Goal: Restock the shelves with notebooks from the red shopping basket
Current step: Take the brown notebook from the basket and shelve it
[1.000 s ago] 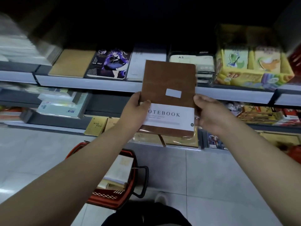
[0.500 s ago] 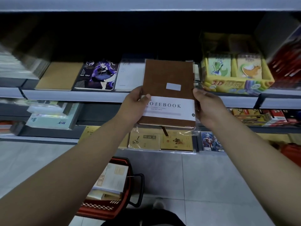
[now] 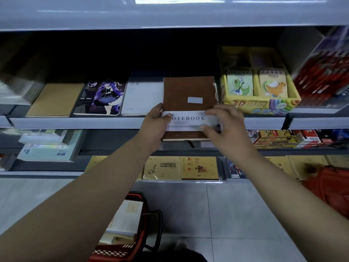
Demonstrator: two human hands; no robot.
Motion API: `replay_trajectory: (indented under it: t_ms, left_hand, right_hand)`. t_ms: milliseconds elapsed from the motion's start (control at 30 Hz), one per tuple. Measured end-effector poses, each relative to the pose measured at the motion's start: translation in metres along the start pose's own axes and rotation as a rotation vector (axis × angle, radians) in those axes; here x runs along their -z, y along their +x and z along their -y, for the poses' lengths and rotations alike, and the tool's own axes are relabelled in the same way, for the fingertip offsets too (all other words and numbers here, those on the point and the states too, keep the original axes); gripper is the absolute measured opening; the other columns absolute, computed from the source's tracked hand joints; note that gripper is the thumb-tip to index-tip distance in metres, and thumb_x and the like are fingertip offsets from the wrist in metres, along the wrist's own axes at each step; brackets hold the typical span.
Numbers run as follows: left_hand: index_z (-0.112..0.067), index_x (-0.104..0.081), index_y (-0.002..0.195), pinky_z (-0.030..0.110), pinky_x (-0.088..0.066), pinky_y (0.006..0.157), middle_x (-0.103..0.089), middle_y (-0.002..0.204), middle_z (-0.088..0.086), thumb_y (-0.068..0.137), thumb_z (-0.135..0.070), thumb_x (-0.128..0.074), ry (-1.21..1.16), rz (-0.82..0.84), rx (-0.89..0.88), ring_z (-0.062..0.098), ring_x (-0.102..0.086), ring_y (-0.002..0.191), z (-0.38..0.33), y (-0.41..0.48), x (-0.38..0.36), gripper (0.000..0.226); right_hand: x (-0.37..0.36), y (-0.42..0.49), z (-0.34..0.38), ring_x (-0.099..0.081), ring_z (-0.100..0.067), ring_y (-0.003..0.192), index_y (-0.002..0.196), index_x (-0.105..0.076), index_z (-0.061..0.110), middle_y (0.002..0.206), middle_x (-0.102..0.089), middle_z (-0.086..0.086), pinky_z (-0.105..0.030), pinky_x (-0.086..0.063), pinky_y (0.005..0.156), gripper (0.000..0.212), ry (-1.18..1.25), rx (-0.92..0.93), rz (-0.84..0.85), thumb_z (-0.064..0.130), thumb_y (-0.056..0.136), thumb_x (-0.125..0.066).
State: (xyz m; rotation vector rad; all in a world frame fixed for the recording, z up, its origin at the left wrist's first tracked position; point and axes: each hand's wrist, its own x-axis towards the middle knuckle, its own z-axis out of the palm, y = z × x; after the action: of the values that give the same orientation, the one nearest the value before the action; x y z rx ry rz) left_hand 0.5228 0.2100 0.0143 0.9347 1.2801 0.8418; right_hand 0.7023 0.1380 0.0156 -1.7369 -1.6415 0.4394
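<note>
A brown notebook (image 3: 186, 92) with a white band reading NOTEBOOK lies partly on the grey shelf (image 3: 75, 122), its near end sticking out over the edge. My left hand (image 3: 154, 127) grips its left edge, thumb on the band. My right hand (image 3: 224, 127) holds the right side, fingers lying across the band. The red shopping basket (image 3: 136, 241) stands on the floor below my left arm with several notebooks inside.
On the same shelf lie a kraft notebook (image 3: 54, 100), a purple anime notebook (image 3: 101, 97) and a white one (image 3: 142, 95) to the left, and a yellow box of dinosaur pads (image 3: 258, 91) to the right. Lower shelves hold more books. Another red basket (image 3: 332, 186) sits at right.
Both hands carried the brown notebook up and forward onto the shelf slot between the white notebook and the yellow box. My right hand's fingers slid onto the band.
</note>
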Motion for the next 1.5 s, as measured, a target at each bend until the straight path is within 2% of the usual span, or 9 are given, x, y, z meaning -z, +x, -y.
replay_trajectory:
  t_ms: [100,233,400,500,633,767,1033,1167,1500]
  left_hand:
    - [-0.026,-0.048,0.135,0.039,-0.058,0.081,-0.064,0.119,0.006,0.097,-0.008,-0.057,-0.046,-0.081,0.043,0.026,-0.065,0.105,-0.002,0.005,-0.007,0.043]
    - [-0.022,-0.046,0.131,0.052,-0.059,0.076,-0.061,0.121,0.011,0.095,-0.014,-0.061,-0.024,-0.142,0.112,0.031,-0.065,0.102,-0.004,0.009,-0.011,0.039]
    - [-0.022,-0.051,0.131,0.038,-0.060,0.062,-0.065,0.116,0.008,0.098,-0.012,-0.054,-0.014,-0.113,0.073,0.028,-0.067,0.100,-0.001,0.010,-0.006,0.034]
    - [-0.019,-0.049,0.134,0.038,-0.058,0.075,-0.063,0.117,0.005,0.099,-0.016,-0.052,0.131,-0.125,0.010,0.021,-0.064,0.098,0.002,0.007,-0.006,0.035]
    - [-0.014,-0.045,0.137,0.018,-0.046,0.078,-0.057,0.115,-0.001,0.100,-0.014,-0.050,0.243,-0.132,-0.086,0.011,-0.054,0.097,0.000,0.000,-0.005,0.037]
    - [-0.019,-0.050,0.136,0.035,-0.045,0.104,-0.057,0.115,-0.007,0.101,-0.013,-0.048,0.268,-0.101,-0.102,0.012,-0.053,0.105,-0.004,-0.006,-0.004,0.036]
    - [-0.044,-0.049,0.104,0.024,-0.041,0.072,-0.047,0.080,-0.021,0.097,0.000,-0.040,0.327,0.055,-0.113,-0.002,-0.043,0.070,-0.011,-0.005,-0.007,0.045]
    - [-0.049,-0.048,0.091,0.031,-0.040,0.082,-0.044,0.081,-0.019,0.095,0.002,-0.041,0.314,0.044,-0.090,0.002,-0.044,0.074,-0.011,-0.004,-0.010,0.051]
    - [-0.039,-0.047,0.115,0.038,-0.041,0.105,-0.047,0.095,-0.028,0.096,0.002,-0.042,0.287,0.050,-0.056,-0.003,-0.049,0.089,-0.017,-0.009,-0.011,0.046]
  right_hand:
    - [-0.009,-0.007,0.000,-0.046,-0.032,0.118,0.118,-0.065,0.012,0.128,-0.053,-0.011,-0.037,-0.040,0.095,0.051,-0.220,0.211,0.081,0.032,0.075,-0.081]
    - [-0.021,-0.006,-0.001,-0.059,-0.037,0.102,0.111,-0.068,0.010,0.118,-0.062,-0.013,-0.046,-0.053,0.080,0.049,-0.434,0.273,0.041,0.019,0.066,-0.087]
    - [-0.029,0.000,-0.006,-0.060,-0.037,0.100,0.108,-0.069,0.008,0.114,-0.064,-0.013,-0.046,-0.054,0.076,0.045,-0.470,0.246,0.011,0.018,0.067,-0.086]
    - [-0.032,0.005,-0.006,-0.059,-0.037,0.103,0.108,-0.069,0.007,0.114,-0.064,-0.013,-0.042,-0.054,0.071,0.042,-0.460,0.214,-0.019,0.017,0.070,-0.084]
    - [-0.033,0.020,-0.006,-0.059,-0.039,0.106,0.108,-0.070,0.005,0.117,-0.065,-0.015,-0.042,-0.055,0.070,0.036,-0.459,0.175,-0.066,0.012,0.074,-0.079]
    - [-0.032,0.043,-0.003,-0.056,-0.037,0.110,0.108,-0.069,0.005,0.119,-0.065,-0.013,-0.041,-0.053,0.069,0.027,-0.472,0.136,-0.098,0.013,0.082,-0.073]
    - [-0.028,0.080,-0.003,-0.038,-0.028,0.128,0.125,-0.058,0.010,0.132,-0.055,-0.005,-0.032,-0.035,0.063,0.030,-0.592,0.018,-0.010,0.024,0.099,-0.053]
    - [-0.031,0.086,0.002,-0.038,-0.029,0.123,0.119,-0.058,0.008,0.120,-0.056,-0.010,-0.032,-0.036,0.059,0.025,-0.632,-0.004,0.015,0.022,0.099,-0.053]
    - [-0.031,0.084,0.005,-0.037,-0.028,0.124,0.121,-0.055,0.009,0.120,-0.053,-0.010,-0.033,-0.036,0.058,0.026,-0.656,-0.029,0.052,0.025,0.100,-0.051]
